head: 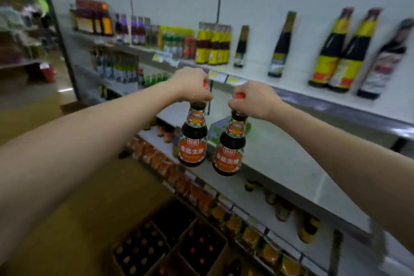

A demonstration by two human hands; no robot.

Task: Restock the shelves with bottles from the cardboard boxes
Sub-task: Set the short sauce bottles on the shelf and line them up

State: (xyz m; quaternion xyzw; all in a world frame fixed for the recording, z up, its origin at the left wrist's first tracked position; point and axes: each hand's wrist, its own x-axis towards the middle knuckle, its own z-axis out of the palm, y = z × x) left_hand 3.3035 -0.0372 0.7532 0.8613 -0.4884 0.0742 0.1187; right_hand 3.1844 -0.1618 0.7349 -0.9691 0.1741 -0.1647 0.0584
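Note:
My left hand [192, 84] grips the red cap of a dark sauce bottle with an orange label [193, 139]. My right hand [254, 99] grips the cap of a second, matching bottle [229, 152]. Both bottles hang upright in the air in front of the middle shelf [280, 152], close side by side. Down on the floor stand open cardboard boxes [170, 244] filled with several dark bottles with red and yellow caps.
The upper shelf [336, 105] carries several tall dark sauce bottles with yellow labels [329, 51] and more bottles further left. A green pack [220, 129] lies on the middle shelf behind the held bottles. Lower shelves hold orange-labelled goods [251, 233]. The aisle floor lies to the left.

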